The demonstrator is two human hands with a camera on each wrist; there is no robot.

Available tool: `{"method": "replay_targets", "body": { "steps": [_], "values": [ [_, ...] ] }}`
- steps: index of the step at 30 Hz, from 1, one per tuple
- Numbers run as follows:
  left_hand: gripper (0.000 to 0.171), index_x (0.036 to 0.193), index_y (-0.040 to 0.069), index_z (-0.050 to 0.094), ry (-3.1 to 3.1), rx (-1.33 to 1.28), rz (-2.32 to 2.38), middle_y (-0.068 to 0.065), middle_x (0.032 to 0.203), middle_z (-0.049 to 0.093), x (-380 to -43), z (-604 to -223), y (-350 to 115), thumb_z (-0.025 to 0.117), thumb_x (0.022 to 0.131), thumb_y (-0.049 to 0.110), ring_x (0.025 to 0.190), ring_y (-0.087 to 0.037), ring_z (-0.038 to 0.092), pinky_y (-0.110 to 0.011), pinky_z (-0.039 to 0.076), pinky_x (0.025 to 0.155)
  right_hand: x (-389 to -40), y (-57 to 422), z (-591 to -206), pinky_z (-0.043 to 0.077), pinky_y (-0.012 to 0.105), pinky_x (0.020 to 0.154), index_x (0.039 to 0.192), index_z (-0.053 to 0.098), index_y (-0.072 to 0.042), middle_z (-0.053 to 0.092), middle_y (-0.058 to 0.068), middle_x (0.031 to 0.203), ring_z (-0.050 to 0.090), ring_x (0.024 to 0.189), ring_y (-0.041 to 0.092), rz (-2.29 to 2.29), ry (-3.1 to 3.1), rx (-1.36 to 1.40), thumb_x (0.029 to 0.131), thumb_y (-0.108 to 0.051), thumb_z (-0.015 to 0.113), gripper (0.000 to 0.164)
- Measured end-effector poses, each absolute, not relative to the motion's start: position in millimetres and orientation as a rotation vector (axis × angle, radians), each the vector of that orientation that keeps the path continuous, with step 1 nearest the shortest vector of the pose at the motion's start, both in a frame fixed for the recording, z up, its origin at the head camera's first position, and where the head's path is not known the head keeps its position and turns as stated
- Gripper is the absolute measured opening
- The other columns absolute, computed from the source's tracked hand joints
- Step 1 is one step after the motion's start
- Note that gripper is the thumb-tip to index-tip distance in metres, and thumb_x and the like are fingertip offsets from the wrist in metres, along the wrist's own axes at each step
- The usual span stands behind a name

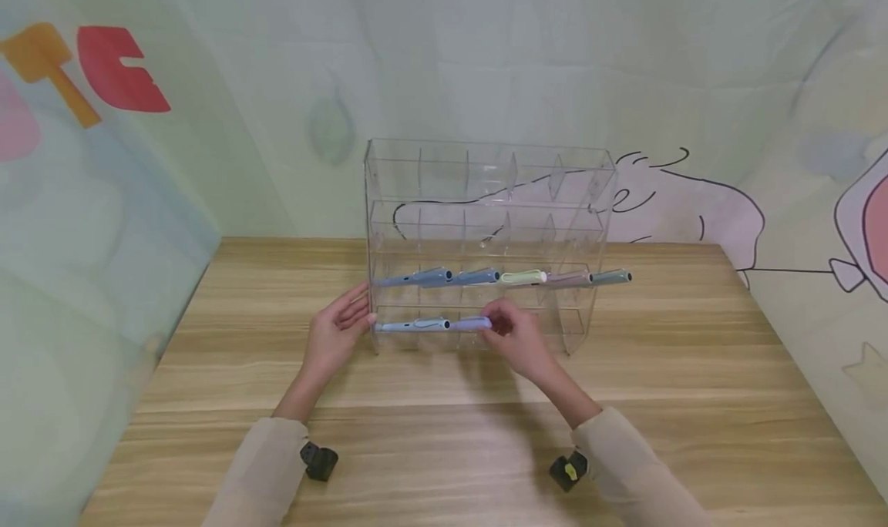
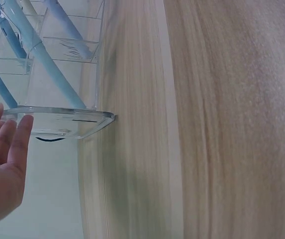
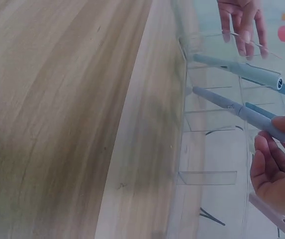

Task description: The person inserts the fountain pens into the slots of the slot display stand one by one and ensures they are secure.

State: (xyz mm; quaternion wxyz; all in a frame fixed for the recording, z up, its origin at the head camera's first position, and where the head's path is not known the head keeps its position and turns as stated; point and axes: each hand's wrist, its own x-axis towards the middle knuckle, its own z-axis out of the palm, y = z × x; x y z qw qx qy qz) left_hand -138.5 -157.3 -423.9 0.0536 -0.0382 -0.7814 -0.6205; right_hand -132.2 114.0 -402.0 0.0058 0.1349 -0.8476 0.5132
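Observation:
A clear acrylic pen rack (image 1: 368,203) stands upright on the table, with tiers split by small dividers. My right hand (image 1: 516,340) pinches the capped end of a lavender pen (image 3: 259,119) in the bottom tier; its other end leans down into the rack. Beside that pen lies a light blue pen (image 1: 412,326). My left hand (image 1: 333,342) touches the rack's left side panel with its fingers extended, as the left wrist view shows. The tier above holds two blue pens (image 1: 432,278), a pale green pen (image 1: 523,278), a dusty pink pen (image 1: 570,280) and a dark green pen (image 1: 612,277).
The two upper tiers (image 1: 486,174) of the rack hold no pens. Behind the wood-grain table (image 1: 444,450) hangs a printed cloth backdrop (image 1: 277,111). Black camera mounts (image 1: 319,461) sit at both wrists.

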Motion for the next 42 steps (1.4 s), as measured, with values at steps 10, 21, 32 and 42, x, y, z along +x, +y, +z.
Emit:
{"method": "replay_targets", "body": {
  "steps": [10,21,32,42],
  "values": [
    [0.05,0.13,-0.002,0.046,-2.389,-0.116,-1.873,-0.024,0.121,0.053,-138.1,-424.2,-158.3,0.06,0.082,-0.01,0.108,-0.03,0.055,-0.017,0.05,0.083,-133.2,119.7,-406.8,0.049,0.021,0.057,0.096,0.059,0.001,0.061,0.007,0.08,0.053,0.068,0.016,1.581,-2.672,0.441,0.078,-0.001,0.068,0.02],
    [0.05,0.13,-0.002,0.046,-2.403,-0.083,-1.862,-0.024,0.121,0.053,-137.6,-423.8,-157.3,0.06,0.082,-0.009,0.108,-0.031,0.055,-0.016,0.05,0.083,-130.7,124.8,-403.8,0.05,0.024,0.057,0.09,0.064,-0.004,0.061,0.002,0.079,0.054,0.068,0.014,1.504,-2.751,0.4,0.087,-0.01,0.061,0.007],
    [0.05,0.129,-0.002,0.046,-2.386,-0.082,-1.858,-0.023,0.122,0.053,-137.3,-426.7,-154.6,0.061,0.082,-0.01,0.109,-0.03,0.055,-0.016,0.05,0.083,-130.0,124.2,-404.6,0.049,0.024,0.055,0.093,0.063,-0.005,0.061,0.001,0.079,0.052,0.067,0.014,1.491,-2.771,0.416,0.086,-0.006,0.062,0.006],
    [0.046,0.128,-0.004,0.047,-2.379,-0.144,-1.809,-0.021,0.125,0.051,-135.4,-427.5,-155.0,0.06,0.084,-0.006,0.111,-0.03,0.053,-0.015,0.048,0.086,-129.9,131.6,-404.8,0.05,0.023,0.056,0.098,0.062,-0.002,0.062,0.004,0.082,0.055,0.068,0.014,1.537,-2.713,0.502,0.085,-0.006,0.063,0.013]
  ]
}}
